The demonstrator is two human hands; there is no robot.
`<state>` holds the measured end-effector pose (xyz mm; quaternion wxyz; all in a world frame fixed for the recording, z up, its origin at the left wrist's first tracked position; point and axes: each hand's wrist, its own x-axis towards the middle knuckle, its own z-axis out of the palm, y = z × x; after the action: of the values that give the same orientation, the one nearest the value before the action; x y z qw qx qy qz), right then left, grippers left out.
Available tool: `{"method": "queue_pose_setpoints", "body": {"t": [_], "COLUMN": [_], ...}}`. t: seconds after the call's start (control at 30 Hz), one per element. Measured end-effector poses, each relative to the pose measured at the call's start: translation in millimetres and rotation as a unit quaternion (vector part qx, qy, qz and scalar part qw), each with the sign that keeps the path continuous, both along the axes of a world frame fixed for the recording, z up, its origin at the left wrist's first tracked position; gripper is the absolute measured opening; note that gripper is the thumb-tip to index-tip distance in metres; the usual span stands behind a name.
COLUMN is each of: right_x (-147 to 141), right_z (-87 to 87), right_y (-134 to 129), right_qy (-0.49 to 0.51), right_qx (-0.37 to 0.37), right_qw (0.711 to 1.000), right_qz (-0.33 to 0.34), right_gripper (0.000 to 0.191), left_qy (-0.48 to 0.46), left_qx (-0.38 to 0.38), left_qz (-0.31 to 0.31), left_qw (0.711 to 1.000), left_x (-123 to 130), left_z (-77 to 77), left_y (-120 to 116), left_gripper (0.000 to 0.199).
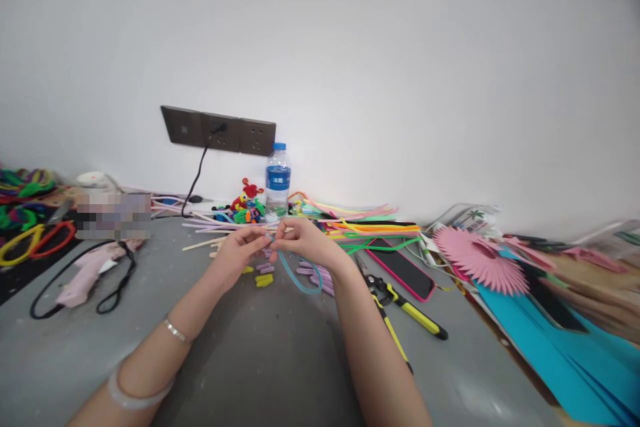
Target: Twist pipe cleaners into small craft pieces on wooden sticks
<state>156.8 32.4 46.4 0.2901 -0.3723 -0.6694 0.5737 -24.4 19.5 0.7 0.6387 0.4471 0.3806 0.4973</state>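
Note:
My left hand [239, 255] and my right hand [306, 240] meet above the middle of the grey table [265, 353]. Between their pinched fingertips is a light-blue pipe cleaner [304, 289], whose free length hangs in a curve below my right hand. The exact grip point is partly hidden by the fingers. Under the hands lie short folded yellow pieces [264, 279] and several purple pieces [323, 277]. Yellow-and-black handled pliers [407, 310] rest beside my right forearm, jaws towards the wall.
A water bottle [278, 180] stands by the wall, next to small colourful fuzzy figures [250, 203]. Long pipe cleaners [375, 228] lie along the back. Left are a pink glue gun [83, 280] and scissors [53, 241]; right, a phone [400, 267], a pink pleated paper fan [483, 260] and blue sheets [555, 353].

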Motion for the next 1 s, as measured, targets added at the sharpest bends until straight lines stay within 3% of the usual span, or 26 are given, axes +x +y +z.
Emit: {"method": "queue_pose_setpoints", "body": {"t": [0.13, 0.37, 0.73, 0.87, 1.0], "right_x": [-2, -5, -4, -6, -8], "right_z": [-0.4, -2.2, -2.1, -5.6, -4.4], "right_y": [-2, -5, -3, -2, -2], "right_qy": [-0.008, -0.018, -0.009, -0.017, -0.042], "right_qx": [0.027, 0.038, 0.035, 0.035, 0.059], "right_qw": [1.0, 0.998, 0.999, 0.999, 0.997], "right_qz": [-0.012, -0.043, -0.022, -0.03, 0.014], "right_gripper": [0.022, 0.017, 0.017, 0.024, 0.015], "left_qy": [0.014, 0.101, -0.044, -0.099, -0.127], "left_qx": [-0.021, 0.073, -0.015, -0.043, -0.053], "left_qz": [-0.01, 0.06, 0.006, 0.017, 0.05], "left_qw": [1.0, 0.99, 0.999, 0.994, 0.989], "left_x": [-1, 0, 9, 11, 10], "left_z": [-1.0, 2.1, 3.2, 6.3, 8.2], "left_y": [-1, 0, -7, -8, -6], "left_gripper": [0.032, 0.033, 0.036, 0.038, 0.038]}}
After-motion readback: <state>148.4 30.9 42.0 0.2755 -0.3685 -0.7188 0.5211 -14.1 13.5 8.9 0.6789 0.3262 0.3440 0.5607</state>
